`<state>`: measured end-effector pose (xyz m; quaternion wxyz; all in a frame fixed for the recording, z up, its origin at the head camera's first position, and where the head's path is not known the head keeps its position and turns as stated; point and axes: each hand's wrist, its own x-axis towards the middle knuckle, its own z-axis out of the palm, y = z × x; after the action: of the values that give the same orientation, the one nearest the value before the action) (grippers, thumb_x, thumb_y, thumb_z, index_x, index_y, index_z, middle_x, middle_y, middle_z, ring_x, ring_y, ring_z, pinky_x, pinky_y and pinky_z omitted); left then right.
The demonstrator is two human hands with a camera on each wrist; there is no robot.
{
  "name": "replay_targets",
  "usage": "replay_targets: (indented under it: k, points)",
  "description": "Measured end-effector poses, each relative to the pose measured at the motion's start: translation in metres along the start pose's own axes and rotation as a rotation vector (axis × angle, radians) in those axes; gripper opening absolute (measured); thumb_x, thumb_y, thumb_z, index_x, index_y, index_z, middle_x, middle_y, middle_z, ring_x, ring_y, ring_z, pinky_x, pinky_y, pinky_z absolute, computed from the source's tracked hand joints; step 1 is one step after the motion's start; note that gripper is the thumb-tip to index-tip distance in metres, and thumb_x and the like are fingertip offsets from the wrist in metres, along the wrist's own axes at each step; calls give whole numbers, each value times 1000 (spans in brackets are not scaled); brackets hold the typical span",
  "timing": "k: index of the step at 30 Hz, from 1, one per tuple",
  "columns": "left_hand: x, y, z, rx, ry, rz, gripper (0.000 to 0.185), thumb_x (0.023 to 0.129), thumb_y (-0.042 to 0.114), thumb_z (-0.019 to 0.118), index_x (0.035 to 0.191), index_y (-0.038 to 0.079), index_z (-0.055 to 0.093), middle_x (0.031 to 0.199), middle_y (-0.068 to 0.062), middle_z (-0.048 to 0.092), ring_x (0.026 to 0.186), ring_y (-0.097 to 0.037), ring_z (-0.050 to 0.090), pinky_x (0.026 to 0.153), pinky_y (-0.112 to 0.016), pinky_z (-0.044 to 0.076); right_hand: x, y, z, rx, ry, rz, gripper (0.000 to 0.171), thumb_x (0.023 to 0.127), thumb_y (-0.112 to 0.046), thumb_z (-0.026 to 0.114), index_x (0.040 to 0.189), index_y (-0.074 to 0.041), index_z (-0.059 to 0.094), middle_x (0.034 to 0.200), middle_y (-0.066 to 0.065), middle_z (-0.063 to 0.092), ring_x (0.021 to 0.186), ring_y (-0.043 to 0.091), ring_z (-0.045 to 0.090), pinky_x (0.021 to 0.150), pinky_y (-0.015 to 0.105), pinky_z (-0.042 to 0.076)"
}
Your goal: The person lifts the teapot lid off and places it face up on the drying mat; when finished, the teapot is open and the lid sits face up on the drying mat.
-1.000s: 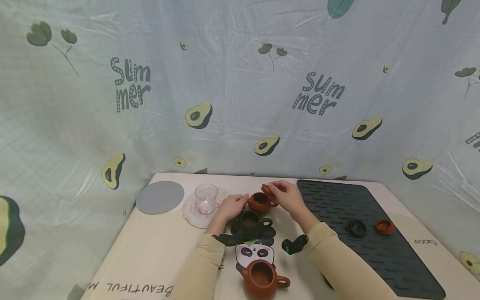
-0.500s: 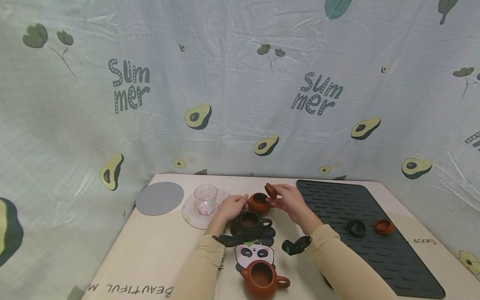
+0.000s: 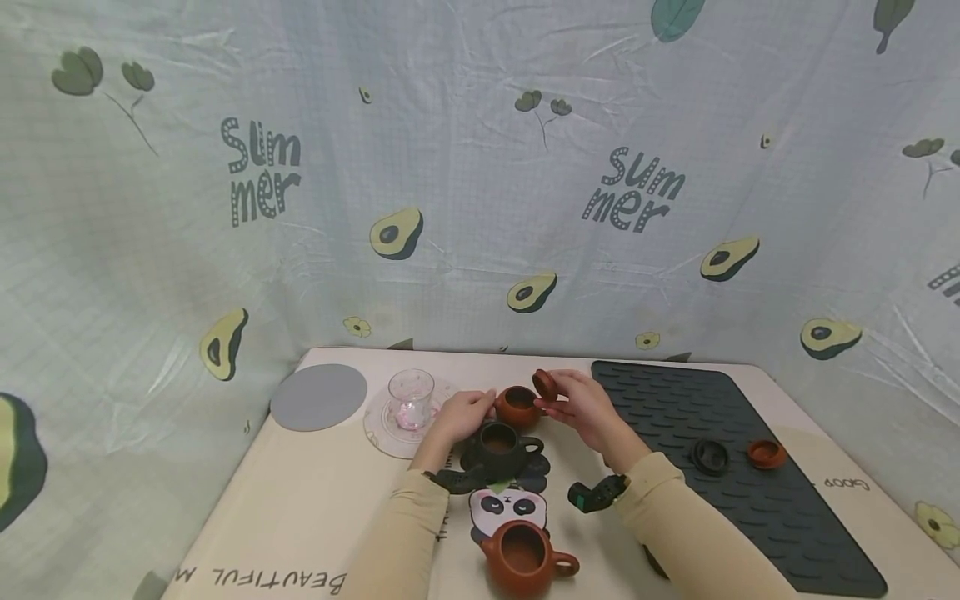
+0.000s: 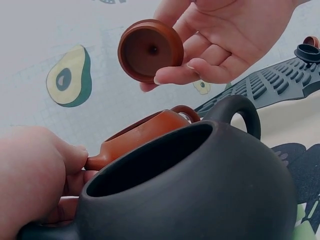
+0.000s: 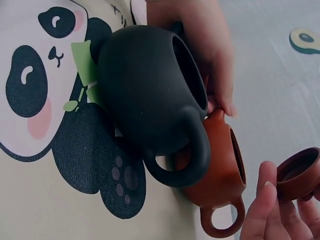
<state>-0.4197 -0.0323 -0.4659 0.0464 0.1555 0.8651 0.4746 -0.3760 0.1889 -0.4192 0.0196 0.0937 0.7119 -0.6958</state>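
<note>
My left hand (image 3: pixel 463 414) pinches the spout of a small reddish-brown teapot (image 3: pixel 516 418) at the back of the table; the pot has no lid on. In my right hand (image 3: pixel 590 408) is a matching round lid (image 4: pixel 150 52), held on edge between thumb and fingers. It is just right of the pot's mouth, its hollow underside with a small hole facing the left wrist camera. A black teapot (image 5: pixel 145 90), also lidless, stands directly in front of the brown one. Closer to me, another reddish-brown teapot (image 3: pixel 519 577) stands uncovered, handle to the right.
A dark ridged mat (image 3: pixel 795 525) on the right bears a black lid (image 3: pixel 709 457) and a reddish-brown lid (image 3: pixel 767 454). At the back left are a clear glass cup (image 3: pixel 411 387) on a round patterned plate (image 3: pixel 381 435) and a grey disc (image 3: pixel 318 397). A patterned curtain (image 3: pixel 465 183) hangs behind.
My right hand has drawn the lid slightly right, away from the far teapot's mouth, and turned it more on edge. My left hand stays at the spout.
</note>
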Motion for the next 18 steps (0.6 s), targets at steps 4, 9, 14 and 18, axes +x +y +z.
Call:
replay_targets:
  k: [4,9,14,18]
  points:
    - [1,1,0,1,9,-4,46,109,39,45,87,7,69,75,-1,57,74,-19,52,67,-34,39,1,1,-3,51,-24,13,36,110,-26,47,142,-10,53,132,18,59,94,21,72,79,29,54]
    - [1,1,1,2,15,-9,45,109,39,46,87,7,69,76,-1,58,74,-20,53,68,-34,40,2,2,-6,115,-51,38,37,111,-26,45,144,-10,52,133,18,58,96,22,71,81,30,53]
    - [2,1,1,-2,15,-12,45,109,39,46,87,7,70,76,-1,59,74,-19,53,68,-34,40,0,1,-10,164,-49,60,44,108,-34,47,144,-9,51,133,19,58,97,23,72,82,30,54]
    - [3,1,2,0,20,-7,45,109,39,46,88,6,70,77,-1,60,74,-18,53,67,-34,40,-2,-1,-14,177,-45,46,49,104,-39,49,142,-7,50,130,19,61,96,24,72,82,30,54]
